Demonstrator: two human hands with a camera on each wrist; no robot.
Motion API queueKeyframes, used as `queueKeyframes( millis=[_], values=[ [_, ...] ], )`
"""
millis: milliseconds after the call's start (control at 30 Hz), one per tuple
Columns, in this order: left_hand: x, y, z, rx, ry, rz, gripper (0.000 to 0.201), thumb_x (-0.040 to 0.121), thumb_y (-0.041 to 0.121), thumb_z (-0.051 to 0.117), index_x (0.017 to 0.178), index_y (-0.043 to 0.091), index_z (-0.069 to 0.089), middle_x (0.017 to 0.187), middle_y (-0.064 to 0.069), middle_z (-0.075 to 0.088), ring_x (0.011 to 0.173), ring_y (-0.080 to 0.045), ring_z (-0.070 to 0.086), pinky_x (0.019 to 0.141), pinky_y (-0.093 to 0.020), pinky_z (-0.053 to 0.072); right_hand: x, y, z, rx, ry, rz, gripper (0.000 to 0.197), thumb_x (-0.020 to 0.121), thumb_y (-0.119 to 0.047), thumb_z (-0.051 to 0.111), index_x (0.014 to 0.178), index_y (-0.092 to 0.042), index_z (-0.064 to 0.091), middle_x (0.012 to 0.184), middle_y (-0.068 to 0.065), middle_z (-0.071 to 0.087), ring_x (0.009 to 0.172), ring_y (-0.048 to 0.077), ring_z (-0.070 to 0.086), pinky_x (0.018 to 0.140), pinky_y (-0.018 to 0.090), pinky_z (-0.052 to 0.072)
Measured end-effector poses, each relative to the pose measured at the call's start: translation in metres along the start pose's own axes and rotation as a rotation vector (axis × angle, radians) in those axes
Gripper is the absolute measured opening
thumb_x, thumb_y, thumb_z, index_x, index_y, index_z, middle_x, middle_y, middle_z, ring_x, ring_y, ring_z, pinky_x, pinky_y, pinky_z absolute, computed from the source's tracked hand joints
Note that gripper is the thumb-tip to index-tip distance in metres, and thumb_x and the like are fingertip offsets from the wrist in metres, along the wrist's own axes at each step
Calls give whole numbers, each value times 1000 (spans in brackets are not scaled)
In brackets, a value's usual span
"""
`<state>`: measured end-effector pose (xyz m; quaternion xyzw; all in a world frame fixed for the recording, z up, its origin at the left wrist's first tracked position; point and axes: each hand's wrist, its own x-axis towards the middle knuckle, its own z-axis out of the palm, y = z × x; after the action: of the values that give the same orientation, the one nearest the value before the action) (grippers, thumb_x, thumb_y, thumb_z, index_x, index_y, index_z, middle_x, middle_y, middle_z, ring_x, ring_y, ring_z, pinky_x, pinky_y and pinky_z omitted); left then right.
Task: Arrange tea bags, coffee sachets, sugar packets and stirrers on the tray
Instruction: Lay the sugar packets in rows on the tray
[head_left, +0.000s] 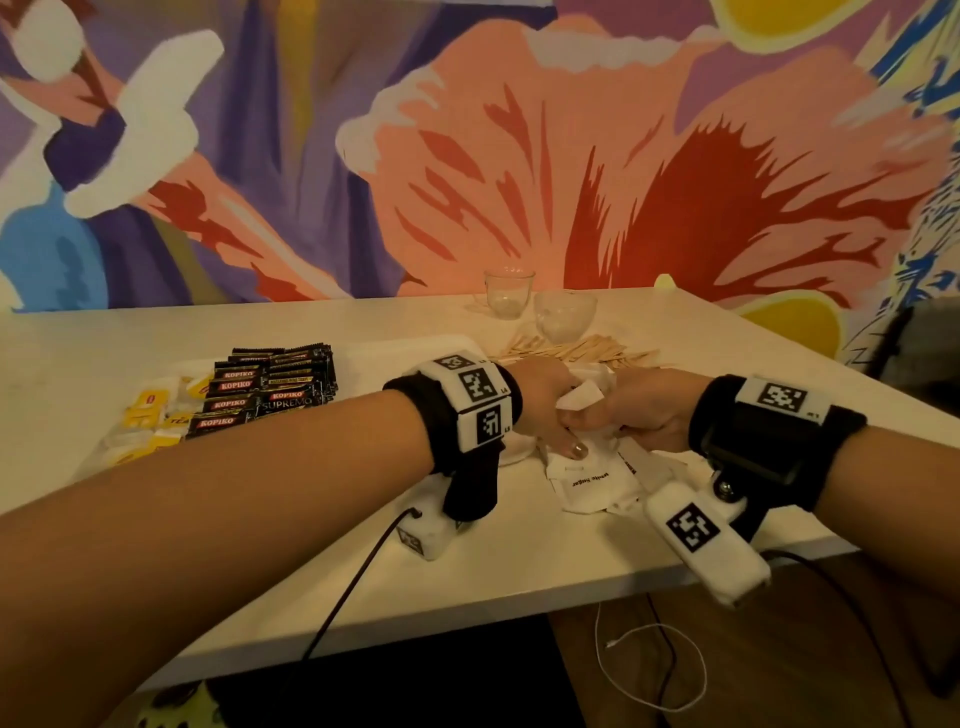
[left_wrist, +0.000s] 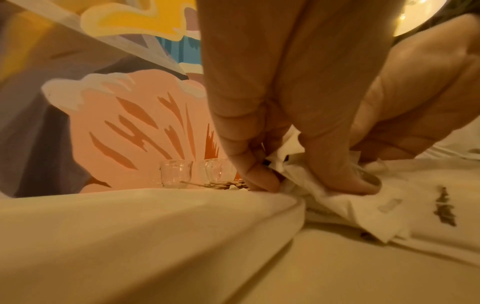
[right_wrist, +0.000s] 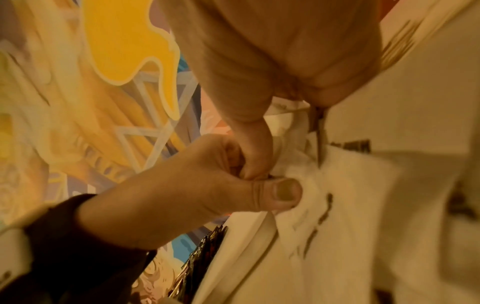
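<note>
White sugar packets (head_left: 592, 480) lie in a loose heap on the table just right of the white tray (head_left: 395, 353). My left hand (head_left: 558, 415) pinches a bunch of them between thumb and fingers (left_wrist: 262, 179), its thumb pressing the top packet (left_wrist: 337, 201). My right hand (head_left: 649, 415) meets it from the right and grips the same bunch (right_wrist: 293, 166). On the tray lie black Kopiko coffee sachets (head_left: 270, 389) in rows and yellow tea bags (head_left: 150, 421) at its left. Wooden stirrers (head_left: 576, 349) lie scattered behind the hands.
Two small glass cups (head_left: 509, 292) (head_left: 565, 314) stand at the back of the white table (head_left: 519, 566), near the painted wall. Black and white cables hang off the table's front edge. Wrist cameras stick out below both wrists.
</note>
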<state>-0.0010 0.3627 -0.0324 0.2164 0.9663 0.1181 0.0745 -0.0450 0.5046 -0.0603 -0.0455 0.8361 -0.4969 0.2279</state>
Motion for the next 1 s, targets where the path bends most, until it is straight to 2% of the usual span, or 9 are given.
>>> queueKeyframes(
  millis=[67, 133, 200, 367, 400, 467, 600, 833, 1000],
  values=[
    [1, -2, -1, -34, 26, -27, 24, 79, 34, 73, 81, 13, 60, 77, -3, 56, 68, -14, 45, 51, -13, 28, -21, -8, 5, 20, -5, -42, 48, 69, -4, 80, 114, -2, 64, 117, 21, 64, 109, 35, 61, 90, 42, 52],
    [0, -4, -1, -89, 84, -58, 29, 80, 35, 72, 84, 10, 59, 79, -9, 53, 67, -16, 43, 51, -17, 28, -27, -8, 5, 60, -21, -96, 35, 80, 9, 64, 113, -1, 62, 105, 19, 67, 94, 31, 64, 79, 39, 56],
    [-1, -5, -4, -218, 165, -85, 36, 79, 31, 74, 103, 7, 60, 91, -7, 57, 78, -15, 51, 61, -19, 40, -27, -9, 4, 71, 22, -151, 32, 82, 12, 60, 110, -2, 62, 94, 12, 67, 84, 24, 64, 75, 34, 55],
    [-1, -9, -12, -592, 300, -154, 17, 91, 20, 58, 80, 20, 46, 88, -10, 49, 77, -20, 48, 69, -32, 43, -24, -20, -10, 142, 256, -245, 30, 84, 5, 62, 113, 2, 59, 107, 15, 65, 99, 29, 62, 86, 38, 51],
    [-1, -10, -14, -654, 329, -178, 6, 94, 20, 53, 90, 17, 51, 87, -9, 50, 79, -20, 48, 70, -31, 43, -23, -24, -13, 170, 288, -287, 28, 84, 4, 61, 113, 2, 59, 107, 15, 65, 99, 28, 62, 83, 37, 52],
    [1, -15, -17, -778, 367, -239, 24, 97, 21, 47, 118, 11, 52, 91, -4, 53, 86, -17, 51, 75, -31, 48, -20, -31, -19, 198, 347, -366, 26, 86, 1, 61, 111, -2, 60, 109, 14, 65, 101, 28, 62, 85, 39, 52],
    [-1, -23, -26, -1015, 383, -295, 37, 100, 29, 42, 130, 7, 45, 113, -6, 51, 93, -16, 51, 88, -33, 50, -12, -42, -27, 263, 423, -476, 26, 88, -3, 60, 114, -6, 60, 104, 7, 66, 103, 27, 63, 96, 46, 48],
    [-9, -37, -23, -1175, 180, -187, 77, 87, 54, 51, 147, 16, 21, 140, -6, 45, 119, -20, 52, 88, -30, 50, -2, -81, -24, 481, 321, -540, 24, 89, -2, 58, 113, 3, 59, 97, 6, 66, 89, 19, 65, 87, 36, 53],
    [-9, -49, -30, -1438, 422, -19, 86, 87, 41, 59, 146, 42, -4, 151, -1, 31, 131, -23, 42, 90, -47, 52, 12, -118, 11, 697, 140, -521, 9, 91, -4, 55, 96, -3, 63, 88, 4, 68, 70, 11, 69, 60, 25, 57]
  ],
)
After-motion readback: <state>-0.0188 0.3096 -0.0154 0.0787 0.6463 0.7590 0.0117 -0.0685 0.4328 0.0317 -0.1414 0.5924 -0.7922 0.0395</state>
